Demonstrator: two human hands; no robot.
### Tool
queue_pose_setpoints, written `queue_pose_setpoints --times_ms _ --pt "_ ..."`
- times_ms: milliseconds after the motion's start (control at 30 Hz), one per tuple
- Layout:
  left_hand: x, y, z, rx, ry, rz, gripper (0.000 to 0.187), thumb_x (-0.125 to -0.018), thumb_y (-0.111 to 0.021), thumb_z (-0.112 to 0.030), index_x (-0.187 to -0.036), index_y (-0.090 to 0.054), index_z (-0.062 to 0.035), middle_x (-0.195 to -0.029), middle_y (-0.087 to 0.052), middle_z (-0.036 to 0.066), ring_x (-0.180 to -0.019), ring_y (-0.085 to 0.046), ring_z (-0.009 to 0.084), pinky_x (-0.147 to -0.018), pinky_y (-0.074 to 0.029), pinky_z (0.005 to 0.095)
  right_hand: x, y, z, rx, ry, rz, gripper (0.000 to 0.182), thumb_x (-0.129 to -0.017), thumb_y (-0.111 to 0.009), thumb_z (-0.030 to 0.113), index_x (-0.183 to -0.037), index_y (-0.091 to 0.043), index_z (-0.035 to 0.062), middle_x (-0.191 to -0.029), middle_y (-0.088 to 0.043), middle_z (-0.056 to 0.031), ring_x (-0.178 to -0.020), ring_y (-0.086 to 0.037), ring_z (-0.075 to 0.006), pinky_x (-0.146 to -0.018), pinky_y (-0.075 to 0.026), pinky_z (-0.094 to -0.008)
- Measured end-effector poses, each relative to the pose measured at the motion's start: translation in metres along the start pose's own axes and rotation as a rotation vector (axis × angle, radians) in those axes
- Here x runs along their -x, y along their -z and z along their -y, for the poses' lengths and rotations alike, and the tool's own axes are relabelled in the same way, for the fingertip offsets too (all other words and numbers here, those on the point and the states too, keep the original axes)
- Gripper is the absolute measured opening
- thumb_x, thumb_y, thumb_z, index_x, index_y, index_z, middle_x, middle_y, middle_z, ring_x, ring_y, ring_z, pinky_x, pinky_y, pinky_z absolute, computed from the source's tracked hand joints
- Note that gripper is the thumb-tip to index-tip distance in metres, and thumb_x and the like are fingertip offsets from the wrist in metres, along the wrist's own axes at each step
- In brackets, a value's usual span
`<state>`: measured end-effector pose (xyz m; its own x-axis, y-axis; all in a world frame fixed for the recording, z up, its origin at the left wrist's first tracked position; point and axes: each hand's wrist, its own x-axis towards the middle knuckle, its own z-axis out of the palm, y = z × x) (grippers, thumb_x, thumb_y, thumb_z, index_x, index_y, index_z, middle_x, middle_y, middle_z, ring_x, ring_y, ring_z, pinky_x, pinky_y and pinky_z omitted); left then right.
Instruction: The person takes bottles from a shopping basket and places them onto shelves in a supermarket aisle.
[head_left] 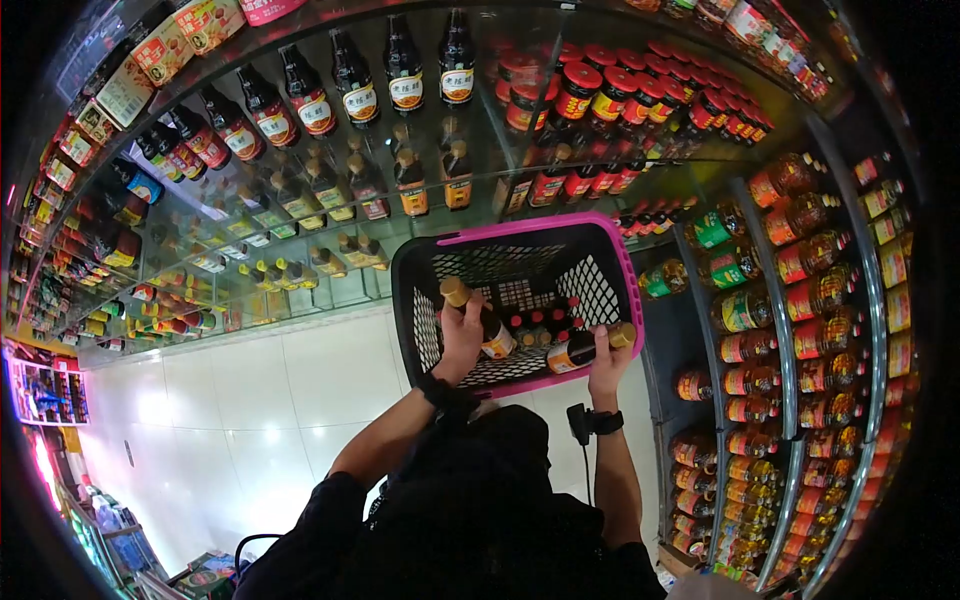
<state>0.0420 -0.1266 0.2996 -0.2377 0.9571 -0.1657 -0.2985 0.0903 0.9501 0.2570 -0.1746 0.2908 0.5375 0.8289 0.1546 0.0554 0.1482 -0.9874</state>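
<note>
Two hands [462,340] [605,368] hold bottles [498,340] [568,354] near the basket's rim [628,275], open floor [270,400] leftward.

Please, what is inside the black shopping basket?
Red-capped bottles are inside the shopping basket; the left hand and right hand each hold a gold-capped bottle at its opening. What lies beneath the bottles is hidden.

On my feed, a row of dark glass bottles with pale labels [403,72] stands on transparent glass shelving [490,130]. Right of them I see squat dark jars with red lids [614,95], closely ranked. Far right: clear bottles of amber liquid [828,335], red labels, beside grey metal rails [789,390]. Lower left: glossy white floor tiles [250,380], glare-spotted.
</note>
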Motion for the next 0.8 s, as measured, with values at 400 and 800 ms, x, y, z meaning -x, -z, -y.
queue_pose_setpoints --times_ms 400,800 --pt "-0.063 -0.049 0.055 -0.020 -0.030 0.110 0.019 -0.085 -0.055 -0.020 -0.092 -0.047 -0.0039 -0.083 -0.051 0.000 -0.078 -0.047 0.0098 -0.071 -0.038 0.0253 -0.103 -0.014 -0.061 0.229 0.103 0.551 0.025 -0.078 -0.063 0.011 -0.095 -0.046 0.0029 -0.089 -0.041 -0.0056 -0.081 -0.042 -0.0189 -0.075 -0.035 -0.0326" --pt "-0.128 -0.083 0.180 -0.121 0.002 0.014 0.018 -0.082 -0.059 -0.015 -0.092 -0.049 -0.0029 -0.084 -0.054 0.002 -0.078 -0.050 0.0121 -0.071 -0.040 0.0262 -0.178 -0.026 -0.184 0.254 -0.030 0.734 0.027 -0.071 -0.067 0.000 -0.092 -0.050 0.0045 -0.091 -0.049 -0.0019 -0.083 -0.049 -0.0107 -0.070 -0.041 -0.0246"
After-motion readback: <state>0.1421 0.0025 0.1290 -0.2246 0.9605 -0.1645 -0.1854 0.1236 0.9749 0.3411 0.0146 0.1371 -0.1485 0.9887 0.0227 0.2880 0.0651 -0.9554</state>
